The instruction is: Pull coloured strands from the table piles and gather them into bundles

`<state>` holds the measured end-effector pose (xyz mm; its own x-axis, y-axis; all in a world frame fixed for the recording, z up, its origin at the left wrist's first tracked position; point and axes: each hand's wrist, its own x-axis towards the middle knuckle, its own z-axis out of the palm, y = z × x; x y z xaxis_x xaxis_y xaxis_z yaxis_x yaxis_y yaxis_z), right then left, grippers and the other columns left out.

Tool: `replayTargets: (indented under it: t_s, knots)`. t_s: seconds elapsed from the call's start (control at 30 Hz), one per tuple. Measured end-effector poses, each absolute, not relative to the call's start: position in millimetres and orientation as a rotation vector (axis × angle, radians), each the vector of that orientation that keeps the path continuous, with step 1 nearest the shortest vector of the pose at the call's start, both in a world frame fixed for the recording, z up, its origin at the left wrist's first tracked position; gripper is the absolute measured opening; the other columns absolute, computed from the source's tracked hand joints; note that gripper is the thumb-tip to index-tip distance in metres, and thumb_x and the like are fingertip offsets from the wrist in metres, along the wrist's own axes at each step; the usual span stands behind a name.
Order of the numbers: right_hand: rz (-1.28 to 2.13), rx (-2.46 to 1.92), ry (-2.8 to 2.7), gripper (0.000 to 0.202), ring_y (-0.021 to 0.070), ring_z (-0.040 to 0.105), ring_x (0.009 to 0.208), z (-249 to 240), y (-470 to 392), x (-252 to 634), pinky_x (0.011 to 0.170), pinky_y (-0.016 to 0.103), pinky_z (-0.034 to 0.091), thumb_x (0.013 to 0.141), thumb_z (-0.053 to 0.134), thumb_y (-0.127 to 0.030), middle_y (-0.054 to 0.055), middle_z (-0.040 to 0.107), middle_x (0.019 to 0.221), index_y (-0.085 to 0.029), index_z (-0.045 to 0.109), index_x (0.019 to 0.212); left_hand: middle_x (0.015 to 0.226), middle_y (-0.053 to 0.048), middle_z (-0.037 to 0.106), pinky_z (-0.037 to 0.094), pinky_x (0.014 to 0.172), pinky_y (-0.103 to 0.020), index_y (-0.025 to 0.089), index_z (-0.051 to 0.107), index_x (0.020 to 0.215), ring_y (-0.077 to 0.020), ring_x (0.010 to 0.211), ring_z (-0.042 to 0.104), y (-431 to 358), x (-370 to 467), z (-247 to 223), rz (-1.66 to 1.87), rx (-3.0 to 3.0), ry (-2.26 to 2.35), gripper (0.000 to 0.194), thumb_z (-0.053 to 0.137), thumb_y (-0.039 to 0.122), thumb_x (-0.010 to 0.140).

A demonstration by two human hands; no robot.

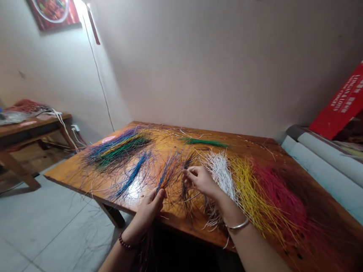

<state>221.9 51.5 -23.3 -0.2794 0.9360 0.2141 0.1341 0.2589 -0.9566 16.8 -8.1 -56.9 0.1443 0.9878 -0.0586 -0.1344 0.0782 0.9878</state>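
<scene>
My left hand (152,203) is closed round a bundle of thin mixed-colour strands (164,174), which look like coated wire. Orange and blue tips fan out above the fist, and the tails hang below the table edge. To the right, my right hand (198,179) has its fingers pinched together over a small dark bundle of strands (184,191). Whatever is between those fingertips is too fine to make out. Right of this hand lie heaps of white strands (218,166), yellow strands (247,186) and pinkish-red strands (280,189). A blue bundle (133,174) rests left of my left hand.
All this lies on a wooden table (167,225) against the wall. Purple, yellow and green strands (116,149) cover its left end; a green bundle (204,142) sits at the back. A side table (26,126) stands left, and a red printed bag (354,87) right.
</scene>
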Motion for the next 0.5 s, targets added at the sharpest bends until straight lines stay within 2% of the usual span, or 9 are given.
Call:
replayTargets:
  t_s: [0.17, 0.3, 0.4, 0.5]
  knots:
    - [0.913, -1.061, -1.401, 0.049, 0.0123, 0.053, 0.048, -20, 64, 239, 0.048, 0.025, 0.042, 0.074, 0.058, -0.066, 0.003, 0.06, 0.059, -0.017, 0.06, 0.064, 0.055, 0.009, 0.027, 0.011, 0.038, -0.015, 0.018, 0.043, 0.073, -0.0025, 0.041, 0.021, -6, 15, -55, 1.163, 1.002, 0.995, 0.043, 0.066, 0.054, 0.073]
    - [0.869, -1.073, -1.083, 0.051, 0.0101, 0.05, 0.045, -17, 71, 248, 0.044, 0.024, 0.041, 0.067, 0.064, -0.067, 0.006, 0.063, 0.065, -0.017, 0.062, 0.063, 0.055, 0.011, 0.02, 0.009, 0.036, -0.014, 0.019, 0.036, 0.073, -0.0021, 0.04, 0.015, -5, 11, -49, 1.237, 0.846, 0.933, 0.046, 0.068, 0.052, 0.072]
    - [0.9, -1.061, -0.837, 0.046, 0.0088, 0.051, 0.047, -15, 69, 253, 0.041, 0.022, 0.04, 0.063, 0.07, -0.062, 0.007, 0.068, 0.074, -0.017, 0.064, 0.069, 0.055, 0.011, 0.017, 0.009, 0.035, -0.013, 0.019, 0.034, 0.072, -0.0019, 0.04, 0.012, -4, 8, -48, 1.253, 0.774, 0.88, 0.046, 0.069, 0.05, 0.073]
    - [0.903, -1.004, -0.693, 0.038, 0.0086, 0.055, 0.051, -10, 61, 262, 0.04, 0.02, 0.041, 0.065, 0.073, -0.055, 0.005, 0.07, 0.081, -0.019, 0.066, 0.076, 0.054, 0.011, 0.017, 0.01, 0.034, -0.012, 0.02, 0.033, 0.072, -0.0022, 0.039, 0.012, -2, 6, -48, 1.251, 0.739, 0.852, 0.048, 0.069, 0.051, 0.071]
